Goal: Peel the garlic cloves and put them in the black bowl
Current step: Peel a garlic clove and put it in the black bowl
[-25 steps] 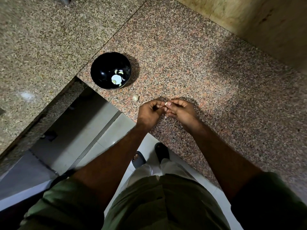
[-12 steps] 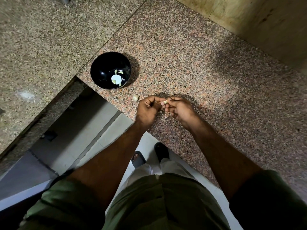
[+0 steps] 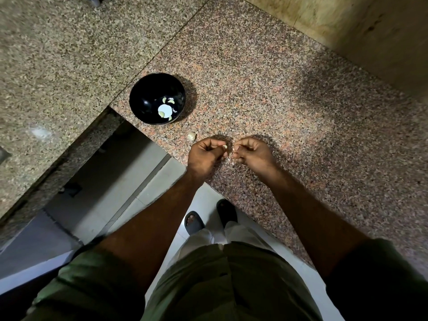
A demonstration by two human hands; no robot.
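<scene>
A black bowl (image 3: 141,98) stands on the granite counter near its corner, with several pale garlic pieces (image 3: 165,110) inside. An unpeeled clove (image 3: 191,136) lies on the counter just in front of the bowl. My left hand (image 3: 205,156) is curled and pinches a small pale garlic clove (image 3: 224,147) at its fingertips. My right hand (image 3: 251,154) is a short gap to the right, fingers curled; a tiny pale scrap shows at its fingertips, too small to tell what it is.
The speckled granite counter (image 3: 289,117) stretches to the right and back, with a wall (image 3: 347,26) behind. The counter's edge runs diagonally under my wrists, with tiled floor (image 3: 111,186) and my sandalled feet (image 3: 208,218) below. A second granite slab (image 3: 58,54) lies left.
My hands were joined on the clove before. They have now pulled apart, and the clove stays in my left fingertips.
</scene>
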